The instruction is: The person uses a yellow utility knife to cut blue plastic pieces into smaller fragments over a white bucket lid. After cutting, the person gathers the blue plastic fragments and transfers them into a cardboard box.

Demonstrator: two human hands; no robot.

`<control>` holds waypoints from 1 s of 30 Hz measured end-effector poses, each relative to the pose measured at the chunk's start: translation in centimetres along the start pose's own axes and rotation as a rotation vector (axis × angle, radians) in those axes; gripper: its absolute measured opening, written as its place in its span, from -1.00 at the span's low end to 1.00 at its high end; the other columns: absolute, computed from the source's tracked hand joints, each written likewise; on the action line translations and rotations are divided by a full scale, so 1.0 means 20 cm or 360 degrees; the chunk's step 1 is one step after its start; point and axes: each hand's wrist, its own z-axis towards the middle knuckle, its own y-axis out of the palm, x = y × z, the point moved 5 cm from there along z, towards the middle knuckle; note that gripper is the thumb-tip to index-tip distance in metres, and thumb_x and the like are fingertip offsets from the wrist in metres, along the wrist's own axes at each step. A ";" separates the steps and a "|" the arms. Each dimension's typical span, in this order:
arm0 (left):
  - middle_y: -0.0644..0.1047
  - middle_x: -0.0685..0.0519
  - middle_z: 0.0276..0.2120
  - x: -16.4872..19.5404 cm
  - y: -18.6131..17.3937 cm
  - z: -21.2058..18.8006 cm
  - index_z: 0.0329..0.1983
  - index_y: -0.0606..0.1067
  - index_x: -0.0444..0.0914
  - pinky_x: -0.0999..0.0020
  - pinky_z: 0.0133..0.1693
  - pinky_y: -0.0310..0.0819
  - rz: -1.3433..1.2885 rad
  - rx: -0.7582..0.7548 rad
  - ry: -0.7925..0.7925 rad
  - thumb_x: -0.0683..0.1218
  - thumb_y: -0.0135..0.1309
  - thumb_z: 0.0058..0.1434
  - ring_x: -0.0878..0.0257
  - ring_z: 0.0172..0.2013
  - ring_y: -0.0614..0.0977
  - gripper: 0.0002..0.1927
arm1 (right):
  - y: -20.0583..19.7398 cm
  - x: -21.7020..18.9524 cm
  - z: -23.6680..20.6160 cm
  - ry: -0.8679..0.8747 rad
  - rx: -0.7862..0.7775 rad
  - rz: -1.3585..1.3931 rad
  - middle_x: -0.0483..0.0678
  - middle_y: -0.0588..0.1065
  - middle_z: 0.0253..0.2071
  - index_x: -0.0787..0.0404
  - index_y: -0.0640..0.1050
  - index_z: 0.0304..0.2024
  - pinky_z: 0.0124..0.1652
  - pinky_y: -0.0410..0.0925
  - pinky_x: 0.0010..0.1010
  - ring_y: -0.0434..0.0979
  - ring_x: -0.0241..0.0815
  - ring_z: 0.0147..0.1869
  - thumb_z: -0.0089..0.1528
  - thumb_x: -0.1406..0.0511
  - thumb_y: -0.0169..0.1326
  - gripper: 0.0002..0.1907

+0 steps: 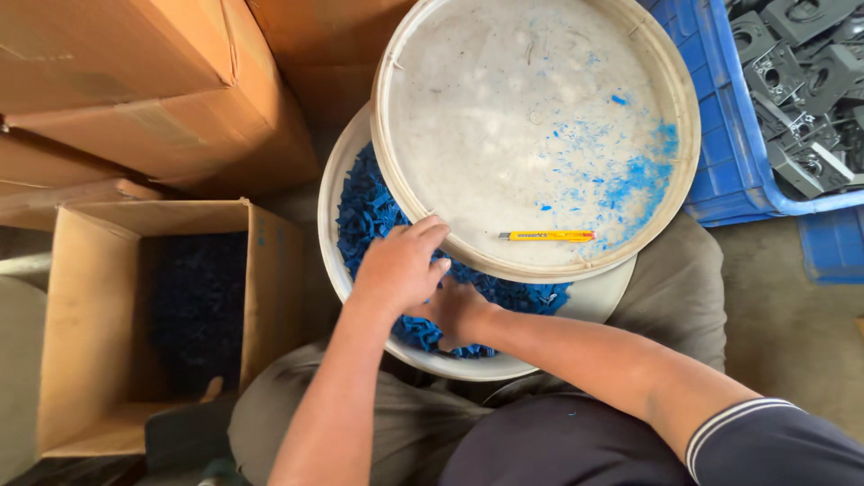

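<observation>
Now both hands [423, 288] among blue pieces [364, 211]

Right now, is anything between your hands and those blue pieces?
Nothing at the hands: the left hand and right hand both rest on the blue pieces in the white basin. A round tray with a yellow knife lies over the rest of the basin, covering the pieces there.

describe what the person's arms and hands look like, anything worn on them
Both hands are bare: no gloves, rings or watch show on the left hand or the right hand. Both forearms are uncovered too. The right arm ends in a short dark navy sleeve with a cuff edged by thin white stripes. No sleeve shows on the left arm in this view.
</observation>
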 end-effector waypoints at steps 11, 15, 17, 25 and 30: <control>0.53 0.06 0.17 -0.14 -0.05 0.13 0.21 0.48 -0.15 0.10 0.11 0.43 -0.0040 -0.0083 -0.0100 -0.03 0.15 0.17 0.01 0.12 0.53 -0.50 | 0.03 -0.01 0.06 0.0008 0.0010 0.0063 0.03 0.14 0.39 -0.31 0.28 0.37 0.09 0.39 0.01 0.26 0.35 0.29 0.02 0.16 0.39 -0.09; 0.55 0.02 0.14 -0.16 -0.07 0.12 0.19 0.50 -0.16 0.11 0.11 0.42 -0.0101 -0.0044 -0.0118 -0.02 0.17 0.15 0.02 0.14 0.53 -0.50 | 0.08 0.01 0.05 -0.0079 0.0056 0.0051 0.01 0.29 0.23 -0.28 0.37 0.30 0.03 0.40 0.00 0.33 0.29 0.24 0.02 0.17 0.36 -0.20; 0.55 -0.01 0.13 -0.17 -0.08 0.12 0.19 0.50 -0.17 0.11 0.10 0.43 -0.0159 -0.0033 -0.0112 -0.03 0.17 0.14 0.01 0.13 0.53 -0.50 | 0.08 0.03 0.02 -0.0104 0.0222 0.0095 0.01 0.35 0.18 -0.27 0.44 0.23 -0.01 0.42 -0.03 0.39 0.27 0.18 -0.03 0.21 0.34 -0.25; 0.59 -0.11 -0.02 -0.22 -0.06 0.13 0.17 0.54 -0.07 0.05 0.05 0.45 -0.0147 -0.0067 -0.0201 -0.07 0.13 0.18 -0.09 0.02 0.59 -0.56 | 0.00 0.10 -0.14 -0.0271 0.0574 0.0673 0.14 0.51 -0.02 0.05 0.55 0.09 0.05 0.40 -0.11 0.51 0.16 0.09 -0.14 0.13 0.40 -0.28; 0.62 -0.05 -0.02 -0.23 -0.04 0.12 0.18 0.52 -0.10 0.06 0.02 0.47 -0.0220 0.0004 -0.0110 -0.17 0.11 0.15 -0.08 0.00 0.60 -0.53 | -0.09 0.22 -0.39 -0.0165 0.0226 0.1447 -0.07 0.54 -0.07 0.10 0.53 0.14 -0.01 0.46 -0.31 0.53 -0.24 -0.02 -0.05 0.20 0.46 -0.30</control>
